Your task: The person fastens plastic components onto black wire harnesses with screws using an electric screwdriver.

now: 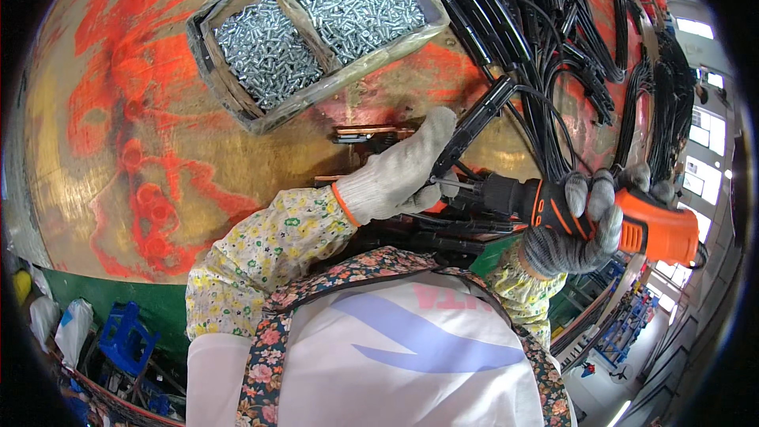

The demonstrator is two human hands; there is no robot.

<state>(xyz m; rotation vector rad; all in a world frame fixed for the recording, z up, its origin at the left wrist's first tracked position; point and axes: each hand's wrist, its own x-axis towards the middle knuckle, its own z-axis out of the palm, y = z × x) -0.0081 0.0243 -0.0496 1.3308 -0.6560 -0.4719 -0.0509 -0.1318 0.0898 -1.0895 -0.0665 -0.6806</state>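
Observation:
My left hand (403, 166), in a white knitted glove, is closed on a long black bar-shaped part (478, 122) with a thin cable at its far end. In a grey glove, my right hand (589, 217) wraps round an orange and black electric screwdriver (652, 229). The screwdriver's bit points left and reaches the near end of the black part, by my left fingertips. Whether a screw sits at the tip is too small to tell. A copper-coloured and black strip (371, 134) lies beside my left hand. More black parts (466, 229) lie below the bit.
A divided tray (431, 30) full of small silver screws (356, 0) stands at the back of the worn red and yellow table (178, 150). Bundles of black cables (545, 39) with black bars cover the far right. A blue plastic stool (126, 338) is on the floor at lower left.

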